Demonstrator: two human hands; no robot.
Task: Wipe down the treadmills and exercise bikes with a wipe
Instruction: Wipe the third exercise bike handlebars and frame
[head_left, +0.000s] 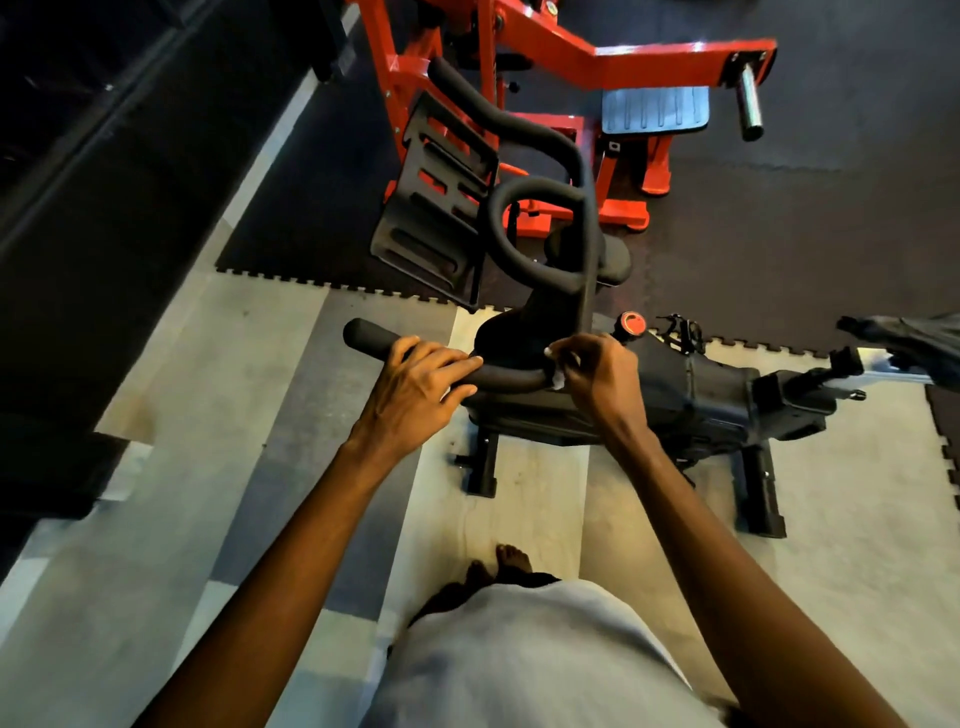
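Both hands on handlebar, wipe — unlabelled.

Head-worn wide-angle view, looking steeply down and forward.

The single camera sits above the person's torso, close over both forearms, which rise from 6 o'clock toward frame centre. The exercise bike lies near, from centre toward 3 o'clock; the red weight machine stands farther off at 12 o'clock. Edges bow with lens distortion.
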